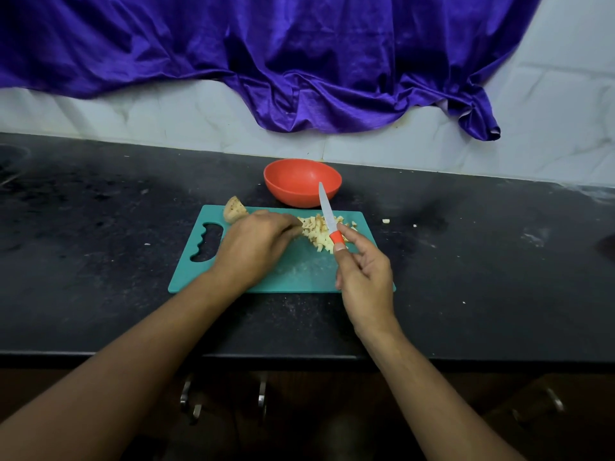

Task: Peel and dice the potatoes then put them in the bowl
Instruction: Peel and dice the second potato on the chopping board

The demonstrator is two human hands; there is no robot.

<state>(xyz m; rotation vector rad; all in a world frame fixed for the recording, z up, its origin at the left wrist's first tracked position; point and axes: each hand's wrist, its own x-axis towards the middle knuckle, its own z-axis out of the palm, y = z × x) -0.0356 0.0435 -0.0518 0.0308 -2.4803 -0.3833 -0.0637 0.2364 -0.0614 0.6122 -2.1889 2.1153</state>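
A teal cutting board (299,271) lies on the black counter. A pile of diced potato (321,232) sits on its far right part. My left hand (256,246) lies palm down on the board, its fingertips at the left edge of the pile. My right hand (361,274) holds a knife (327,214) by its orange handle, blade raised and pointing away over the dice. A potato piece with skin (234,209) rests at the board's far left corner. An orange bowl (303,183) stands just behind the board; nothing shows inside it.
A few potato bits (386,221) lie on the black counter (100,244) right of the board. A purple cloth (299,61) hangs over the white tiled wall behind. Cabinet handles (189,399) show below the counter's front edge.
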